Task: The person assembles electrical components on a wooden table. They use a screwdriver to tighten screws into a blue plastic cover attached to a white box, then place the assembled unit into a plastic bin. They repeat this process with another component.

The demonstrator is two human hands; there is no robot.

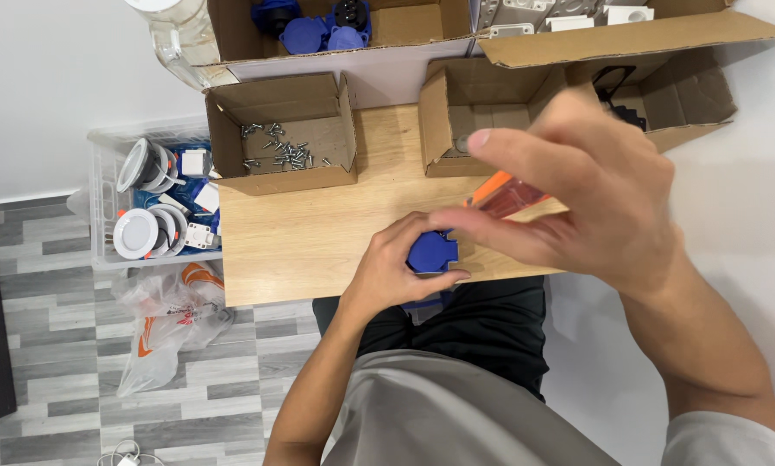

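Here, a blue, rounded plastic socket part [432, 252].

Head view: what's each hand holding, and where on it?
Left hand grips the blue part around its sides at the table edge. Right hand holds an orange-handled tool by the handle; the tip is hidden.

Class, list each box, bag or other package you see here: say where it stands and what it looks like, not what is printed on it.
Small cardboard box: table's back left, open, brown, loose screws inside.
Second cardboard box: table's back middle, open, brown.
Large cardboard box: behind them, open, blue plastic parts inside.
Clear plastic crate: floor, left of table, round white fittings inside.
Plastic bag: floor below crate, translucent, orange marks.
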